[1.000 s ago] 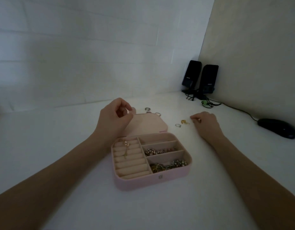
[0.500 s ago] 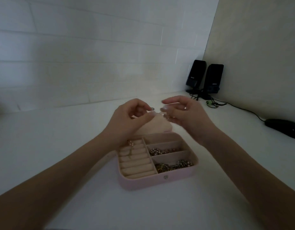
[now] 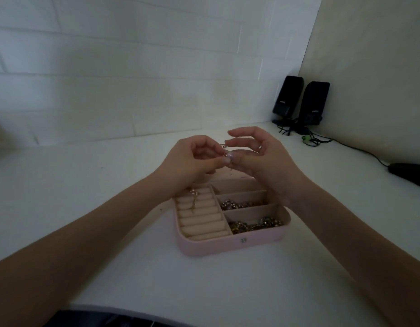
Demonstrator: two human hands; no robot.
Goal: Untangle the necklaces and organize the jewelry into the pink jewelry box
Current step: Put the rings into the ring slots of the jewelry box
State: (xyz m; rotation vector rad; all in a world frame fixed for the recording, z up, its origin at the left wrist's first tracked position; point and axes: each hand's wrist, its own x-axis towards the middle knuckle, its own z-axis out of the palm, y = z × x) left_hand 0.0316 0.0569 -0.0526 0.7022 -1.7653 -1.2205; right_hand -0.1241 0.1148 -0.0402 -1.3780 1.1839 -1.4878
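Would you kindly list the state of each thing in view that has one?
jewelry box: open, lid laid back
top right compartment: looks empty
middle compartment: holds beaded jewelry
near compartment: holds beaded jewelry
ring rolls: one gold piece tucked in
left hand: pinching a small ring
right hand: pinching the same ring

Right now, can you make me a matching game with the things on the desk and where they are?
Things:
1. pink jewelry box
2. black speakers
3. beaded necklaces
4. small ring

Places:
A. pinched between the two hands above the box
B. in the far right corner by the wall
C. open on the white desk, under the hands
D. in the right-side compartments of the box

Pairs: 1-C, 2-B, 3-D, 4-A
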